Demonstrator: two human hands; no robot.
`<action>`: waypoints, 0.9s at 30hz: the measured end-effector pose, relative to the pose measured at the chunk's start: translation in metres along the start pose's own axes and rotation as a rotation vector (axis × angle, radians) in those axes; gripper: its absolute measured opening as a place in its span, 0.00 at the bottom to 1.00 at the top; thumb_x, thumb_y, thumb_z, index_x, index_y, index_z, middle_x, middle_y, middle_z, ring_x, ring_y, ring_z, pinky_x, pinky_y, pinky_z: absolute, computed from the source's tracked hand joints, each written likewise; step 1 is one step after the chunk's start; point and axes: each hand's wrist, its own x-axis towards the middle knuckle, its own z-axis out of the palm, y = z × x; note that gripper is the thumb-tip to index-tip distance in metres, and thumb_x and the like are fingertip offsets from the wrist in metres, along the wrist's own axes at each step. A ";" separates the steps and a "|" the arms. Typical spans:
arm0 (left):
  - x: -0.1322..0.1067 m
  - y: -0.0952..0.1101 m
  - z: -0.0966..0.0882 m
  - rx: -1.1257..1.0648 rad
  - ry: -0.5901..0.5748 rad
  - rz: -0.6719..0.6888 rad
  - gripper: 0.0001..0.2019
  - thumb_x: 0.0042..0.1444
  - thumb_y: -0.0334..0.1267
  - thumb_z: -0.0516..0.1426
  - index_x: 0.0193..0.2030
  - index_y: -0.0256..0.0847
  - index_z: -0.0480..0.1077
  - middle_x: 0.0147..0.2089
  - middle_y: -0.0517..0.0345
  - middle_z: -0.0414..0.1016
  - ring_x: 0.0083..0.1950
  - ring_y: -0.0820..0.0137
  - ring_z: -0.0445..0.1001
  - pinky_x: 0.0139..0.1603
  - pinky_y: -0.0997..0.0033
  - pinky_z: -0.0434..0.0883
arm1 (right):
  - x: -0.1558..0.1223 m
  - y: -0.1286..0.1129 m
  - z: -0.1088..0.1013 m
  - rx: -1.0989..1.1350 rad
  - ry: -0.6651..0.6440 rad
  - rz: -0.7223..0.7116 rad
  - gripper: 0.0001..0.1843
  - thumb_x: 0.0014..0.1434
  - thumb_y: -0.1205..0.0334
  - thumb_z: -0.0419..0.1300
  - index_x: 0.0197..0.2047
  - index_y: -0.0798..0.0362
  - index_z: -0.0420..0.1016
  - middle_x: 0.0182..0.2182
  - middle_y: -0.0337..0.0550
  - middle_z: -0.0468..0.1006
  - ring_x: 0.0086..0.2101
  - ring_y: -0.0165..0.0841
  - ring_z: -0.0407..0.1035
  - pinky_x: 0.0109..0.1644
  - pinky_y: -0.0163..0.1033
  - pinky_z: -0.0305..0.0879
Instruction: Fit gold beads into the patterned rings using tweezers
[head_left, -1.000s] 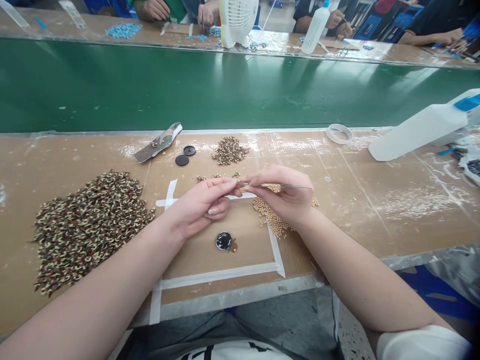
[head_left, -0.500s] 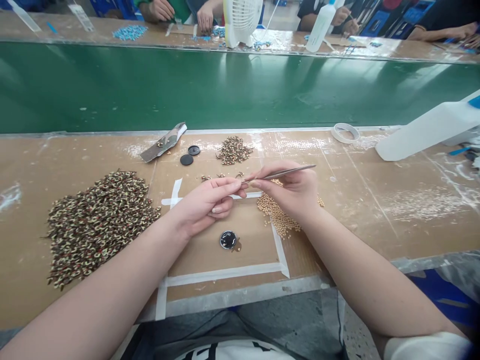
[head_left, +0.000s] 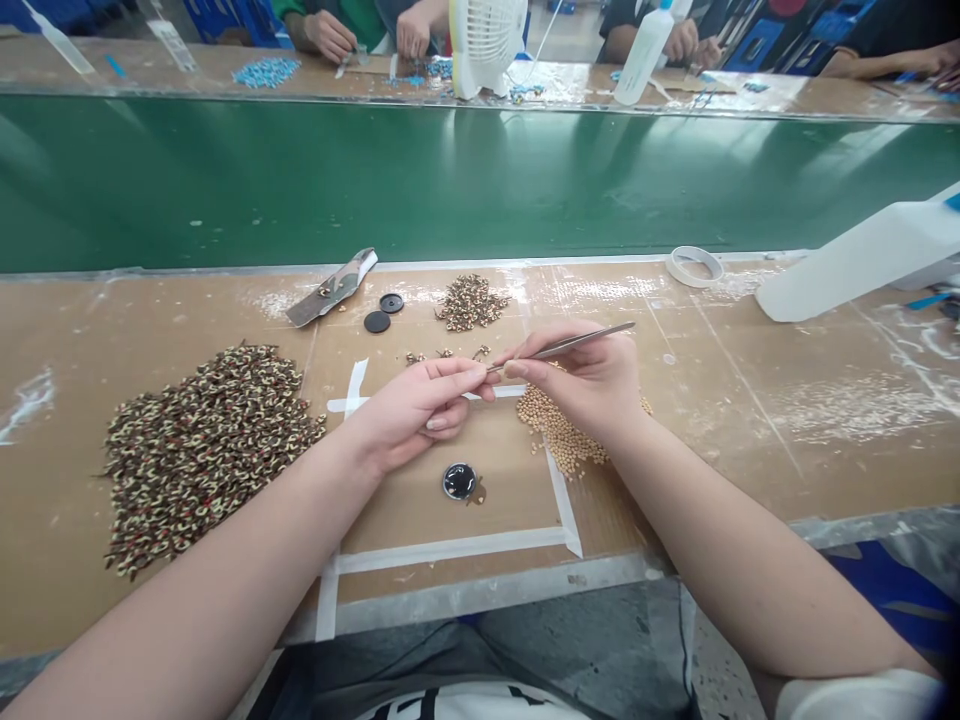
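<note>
My left hand [head_left: 420,405] is pinched closed, fingertips meeting the tip of metal tweezers [head_left: 570,345]; what it pinches is too small to make out. My right hand [head_left: 589,380] grips those tweezers, their tip pointing left at my left fingertips. Both hands hover above a taped rectangle [head_left: 450,548] on the brown worktop. A pile of small beige beads [head_left: 559,440] lies under my right hand. A small black cap with dark liquid [head_left: 459,481] sits below my left hand.
A large heap of brown patterned pieces [head_left: 202,445] lies at left, a smaller heap [head_left: 470,302] further back. Two black discs [head_left: 382,312], a flat scraper [head_left: 334,288], a tape roll [head_left: 694,266] and a white bottle [head_left: 855,262] border the green conveyor [head_left: 450,180]. Other people's hands [head_left: 334,35] work opposite.
The tweezers' rear end has tilted upward from level. My hands stay joined at the same spot; the view has shifted slightly.
</note>
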 end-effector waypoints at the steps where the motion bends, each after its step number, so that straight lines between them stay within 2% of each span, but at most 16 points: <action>1: 0.000 0.000 0.000 0.003 0.002 0.000 0.10 0.59 0.42 0.66 0.37 0.35 0.78 0.36 0.60 0.74 0.17 0.90 0.52 0.17 0.82 0.46 | 0.000 0.000 0.000 0.003 0.002 0.003 0.08 0.58 0.57 0.74 0.34 0.49 0.80 0.34 0.41 0.84 0.37 0.37 0.80 0.44 0.45 0.80; 11: 0.001 0.001 -0.002 0.034 0.014 -0.010 0.11 0.59 0.43 0.66 0.39 0.36 0.79 0.39 0.57 0.76 0.17 0.90 0.51 0.17 0.82 0.44 | 0.001 0.001 -0.001 0.022 0.015 0.052 0.11 0.56 0.54 0.74 0.34 0.49 0.80 0.33 0.40 0.83 0.34 0.35 0.80 0.40 0.42 0.79; 16: 0.001 0.002 -0.003 0.104 0.112 0.009 0.16 0.61 0.51 0.62 0.41 0.37 0.78 0.41 0.50 0.79 0.19 0.85 0.51 0.17 0.78 0.42 | 0.002 -0.002 0.001 0.070 0.045 0.122 0.14 0.54 0.52 0.75 0.34 0.50 0.79 0.31 0.40 0.83 0.31 0.34 0.80 0.36 0.41 0.81; 19: -0.005 0.010 0.000 0.385 0.234 0.114 0.19 0.63 0.54 0.58 0.45 0.40 0.78 0.44 0.50 0.80 0.21 0.81 0.55 0.20 0.76 0.49 | 0.002 -0.005 0.001 0.076 0.057 0.162 0.14 0.54 0.54 0.76 0.34 0.51 0.79 0.29 0.40 0.83 0.27 0.34 0.79 0.31 0.40 0.79; 22: -0.022 0.029 -0.001 0.887 0.441 0.308 0.18 0.64 0.53 0.58 0.48 0.43 0.79 0.46 0.53 0.81 0.28 0.74 0.65 0.28 0.73 0.61 | 0.001 -0.007 0.002 0.110 0.058 0.193 0.13 0.53 0.56 0.76 0.34 0.51 0.78 0.28 0.41 0.83 0.27 0.35 0.80 0.30 0.39 0.79; 24: -0.039 0.046 -0.008 1.210 0.580 0.382 0.15 0.63 0.51 0.59 0.47 0.45 0.80 0.46 0.54 0.81 0.33 0.70 0.69 0.33 0.70 0.63 | 0.001 -0.008 0.005 0.145 0.028 0.204 0.12 0.53 0.58 0.76 0.33 0.52 0.78 0.28 0.42 0.83 0.28 0.36 0.81 0.33 0.41 0.81; 26: -0.059 0.063 -0.020 1.428 0.660 0.327 0.12 0.61 0.49 0.60 0.44 0.47 0.81 0.45 0.54 0.81 0.34 0.67 0.70 0.32 0.68 0.61 | 0.001 -0.008 0.007 0.179 -0.026 0.212 0.12 0.52 0.58 0.77 0.31 0.52 0.79 0.28 0.42 0.83 0.28 0.37 0.81 0.34 0.41 0.82; 27: -0.069 0.069 -0.028 1.488 0.663 0.262 0.11 0.60 0.48 0.62 0.41 0.47 0.82 0.41 0.53 0.81 0.33 0.65 0.70 0.31 0.68 0.59 | 0.001 -0.008 0.008 0.194 -0.054 0.220 0.12 0.51 0.58 0.77 0.31 0.52 0.79 0.28 0.42 0.83 0.28 0.37 0.81 0.34 0.42 0.82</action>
